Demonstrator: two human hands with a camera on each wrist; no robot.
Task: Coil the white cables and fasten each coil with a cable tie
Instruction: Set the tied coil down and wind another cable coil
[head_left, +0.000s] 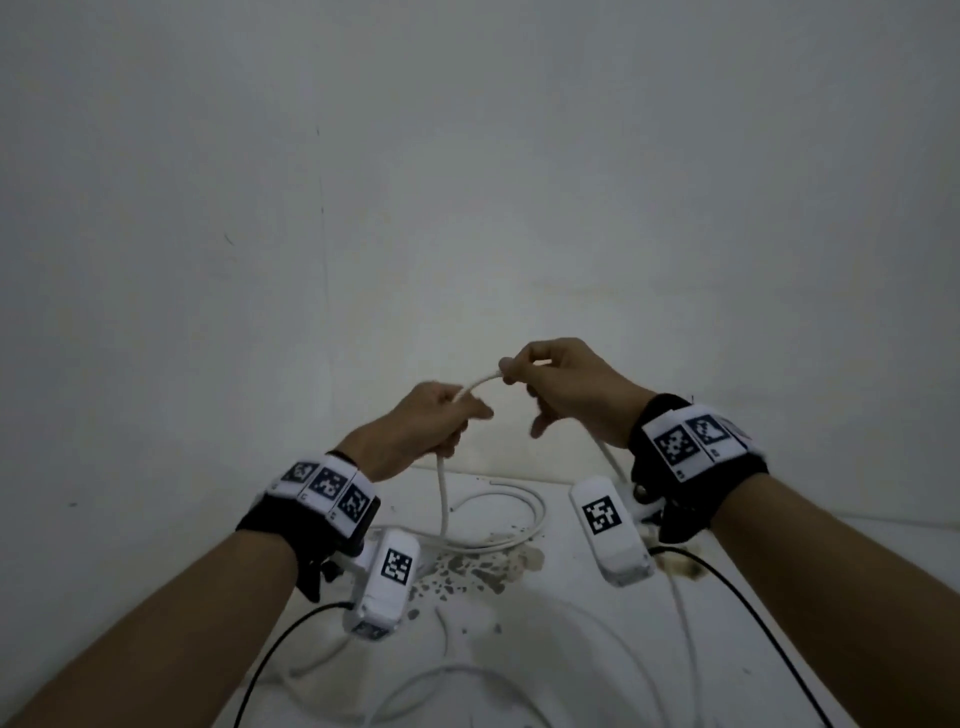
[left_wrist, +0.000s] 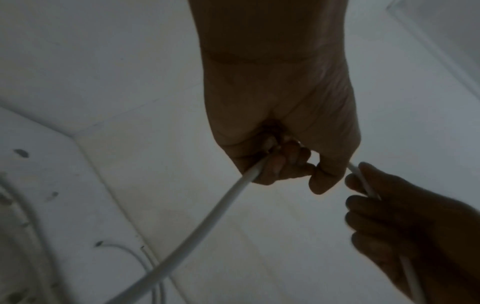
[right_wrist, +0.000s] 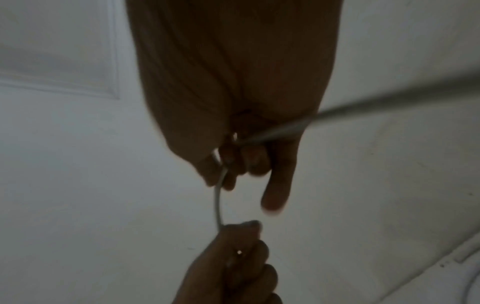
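Observation:
Both hands are raised above the white table (head_left: 571, 623) and hold one white cable (head_left: 480, 385) that arches between them. My left hand (head_left: 441, 415) grips the cable in a closed fist; from it the cable hangs down (head_left: 442, 499) to the table, a run also seen in the left wrist view as the cable (left_wrist: 221, 207) leaving the left hand (left_wrist: 280, 160). My right hand (head_left: 550, 384) pinches the cable between thumb and fingers, little finger stretched out. In the right wrist view the right hand (right_wrist: 233, 164) holds the cable (right_wrist: 217, 201) above the left hand (right_wrist: 241, 253).
More white cable lies in loose loops (head_left: 509, 519) on the table below the hands, with other strands (head_left: 447, 675) nearer me. Dark stains (head_left: 467, 571) mark the tabletop. A plain white wall (head_left: 467, 182) stands close behind. Black leads (head_left: 280, 654) run from the wrist cameras.

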